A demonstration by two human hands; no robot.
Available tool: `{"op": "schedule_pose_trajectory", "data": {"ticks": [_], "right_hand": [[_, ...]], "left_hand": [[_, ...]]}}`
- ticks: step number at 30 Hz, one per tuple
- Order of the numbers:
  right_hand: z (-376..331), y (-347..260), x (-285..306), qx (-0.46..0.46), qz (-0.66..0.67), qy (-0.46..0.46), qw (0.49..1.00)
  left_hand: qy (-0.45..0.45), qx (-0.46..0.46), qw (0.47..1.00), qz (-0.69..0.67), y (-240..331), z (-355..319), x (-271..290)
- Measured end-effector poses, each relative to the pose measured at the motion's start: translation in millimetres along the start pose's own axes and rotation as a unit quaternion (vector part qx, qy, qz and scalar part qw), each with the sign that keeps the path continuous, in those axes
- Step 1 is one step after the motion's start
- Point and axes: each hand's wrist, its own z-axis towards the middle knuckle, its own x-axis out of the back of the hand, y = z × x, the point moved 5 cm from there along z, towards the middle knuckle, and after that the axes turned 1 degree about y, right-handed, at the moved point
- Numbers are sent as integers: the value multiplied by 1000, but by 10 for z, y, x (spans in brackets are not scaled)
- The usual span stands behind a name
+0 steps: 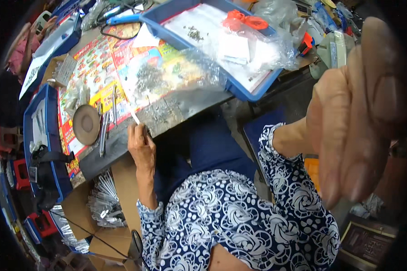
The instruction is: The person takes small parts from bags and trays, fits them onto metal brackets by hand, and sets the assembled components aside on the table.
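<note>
My left hand [142, 147] is at the table's near edge, its fingers closed around a thin white stick [135, 117] that points up over the tabletop. Beyond it, many tiny metal parts [150, 77] lie heaped on printed paper. Slim metal tools [105, 133] and a round brown dish [86, 124] are to its left. Raised close to the camera at the right, my right hand [352, 113] looks very large and partly blurred. Its fingers are extended, and I see nothing held in them.
A blue tray [246, 94] with white paper, plastic bags and an orange-red bundle stands at the far middle. Another blue tray [54, 135] is at the left edge. Below the table, a cardboard box [124, 180] holds clear thin pieces. A person's arm [29, 45] shows far left.
</note>
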Motion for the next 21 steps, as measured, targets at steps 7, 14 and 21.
{"op": "schedule_pose_trajectory", "data": {"ticks": [7,14,21], "right_hand": [[-146,-347,86,16,-59,-38,997],[139,-379,-10,1,-79,-37,996],[189,-582,117,9,-123,-39,992]], "left_hand": [[16,-4,1000,1,-42,-65,2],[26,-23,999,-17,141,27,73],[37,-13,999,-12,91,18,67]]}}
